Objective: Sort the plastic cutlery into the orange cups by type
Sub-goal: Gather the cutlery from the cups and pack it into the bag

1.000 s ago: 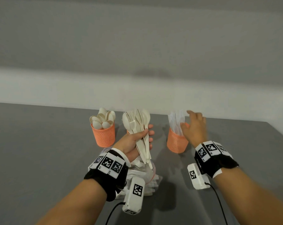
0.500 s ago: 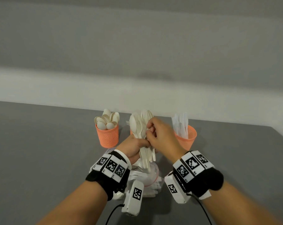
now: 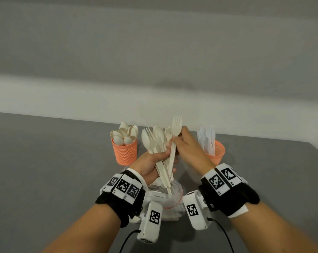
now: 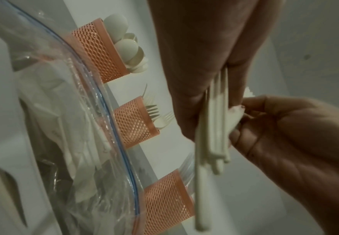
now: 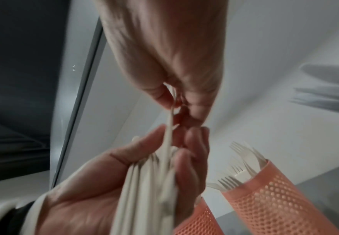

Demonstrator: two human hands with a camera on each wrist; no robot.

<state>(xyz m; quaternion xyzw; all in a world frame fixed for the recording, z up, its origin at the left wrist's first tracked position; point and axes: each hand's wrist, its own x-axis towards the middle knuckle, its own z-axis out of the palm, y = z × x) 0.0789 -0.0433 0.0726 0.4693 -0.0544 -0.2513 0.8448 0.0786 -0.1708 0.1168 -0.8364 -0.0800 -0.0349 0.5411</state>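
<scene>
Spoons first, far left: the spoon cup stands on the grey table, packed with pale bowls and looking well served. Moving in, the left hand is curled tight round a mixed bundle of spoons and forks, handles fanning down toward the clear zip bag lying just beneath the wrists; white wrapped pieces show inside that bag, so I'd say plenty is left to sort. Centre stage, the right hand pinches one fork by the neck, its tines standing above the rest while its handle lies among the others in the bundle. Behind the hands, the fork cup shows in the wrist views with several forks already in it; that looks like this one's destination. Far right, the knife cup leans a little and holds white knives. My read: all three cups started, the handful and the bag outstanding, roughly midway.
</scene>
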